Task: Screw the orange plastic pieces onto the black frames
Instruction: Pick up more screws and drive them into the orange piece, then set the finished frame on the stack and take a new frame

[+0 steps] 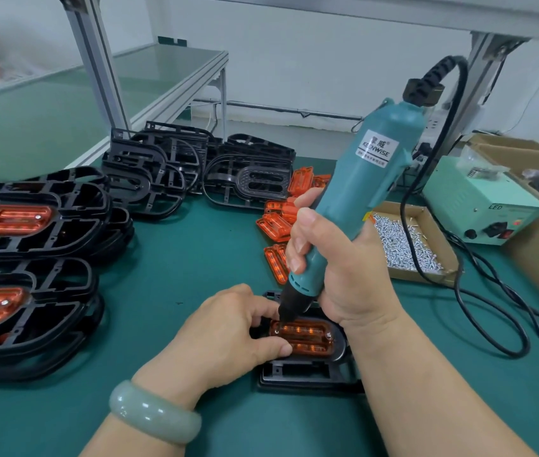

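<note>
A black frame (pixel 307 374) lies on the green mat near the front, with an orange plastic piece (pixel 307 338) seated in it. My left hand (pixel 231 328) grips the frame and the orange piece at their left end, thumb on the piece's front edge. My right hand (pixel 337 262) grips a teal electric screwdriver (pixel 370 179), held tilted, its black tip down on the left end of the orange piece. A screw shows at the piece's right end.
Frames with orange pieces fitted (pixel 30 225) are stacked at the left. Bare black frames (pixel 175 166) pile at the back. Loose orange pieces (pixel 281 219) lie beside a cardboard tray of screws (pixel 406 245). A power supply box (pixel 485 206) and cables sit right.
</note>
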Motion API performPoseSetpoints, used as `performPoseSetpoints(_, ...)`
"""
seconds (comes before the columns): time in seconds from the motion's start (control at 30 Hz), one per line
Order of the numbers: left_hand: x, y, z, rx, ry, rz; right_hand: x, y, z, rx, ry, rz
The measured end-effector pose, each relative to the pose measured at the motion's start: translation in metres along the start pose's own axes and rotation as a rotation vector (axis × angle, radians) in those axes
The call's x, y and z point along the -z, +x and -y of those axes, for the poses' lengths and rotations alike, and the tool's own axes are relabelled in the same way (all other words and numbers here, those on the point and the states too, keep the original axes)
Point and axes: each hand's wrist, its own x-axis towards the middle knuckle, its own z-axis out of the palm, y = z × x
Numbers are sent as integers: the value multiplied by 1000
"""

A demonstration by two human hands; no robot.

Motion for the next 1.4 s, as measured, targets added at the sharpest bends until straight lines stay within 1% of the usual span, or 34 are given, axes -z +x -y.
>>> performPoseSetpoints(0.27, -2, 1, 4, 7, 7, -5, -4, -2, 4, 29, -37, -25)
performPoseSetpoints(0.37, -3, 2, 6, 22, 8, -18, -5, 3, 15, 64, -26, -22)
performPoseSetpoints(0.5, -3, 2, 8, 28, 2, -11, 10, 9, 35, 105, -36, -109)
performPoseSetpoints(0.6, -1, 1, 6, 16, -20, -13, 35, 6, 41, 50, 97, -227)
performPoseSetpoints(0.67, -1, 1, 0, 3, -27, -93, 54, 2, 42, 34, 199, -307)
performPoseSetpoints(0.73, -4, 4, -13, -69, -39, -133, 70, -2, 40, 27, 290, -366)
performPoseSetpoints(0.8, -11, 10, -30, -171, -23, -41, 84, -6, 37, 15, 369, -389)
performPoseSetpoints(0.87, -20, 20, -45, -233, 70, 93, 96, -10, 33, 8, 464, -380)
performPoseSetpoints(0.93, -25, 29, -57, -283, 210, 155, 103, -14, 29, 3, 591, -329)
performPoseSetpoints(1.0, -28, 34, -66, -308, 282, 158, 108, -18, 24, 3, 745, -258)
performPoseSetpoints(1.07, -28, 35, -70, -326, 288, 154, 112, -21, 21, 3, 883, -196)
performPoseSetpoints(1.13, -22, 34, -69, -335, 288, 141, 114, -22, 20, -3, 955, -161)
performPoseSetpoints(1.27, 10, 32, -54, -280, 352, 105, 117, -22, 17, -35, 996, -137)
performPoseSetpoints(1.4, 51, 41, -26, -124, 458, 72, 118, -23, 12, -76, 1007, -105)
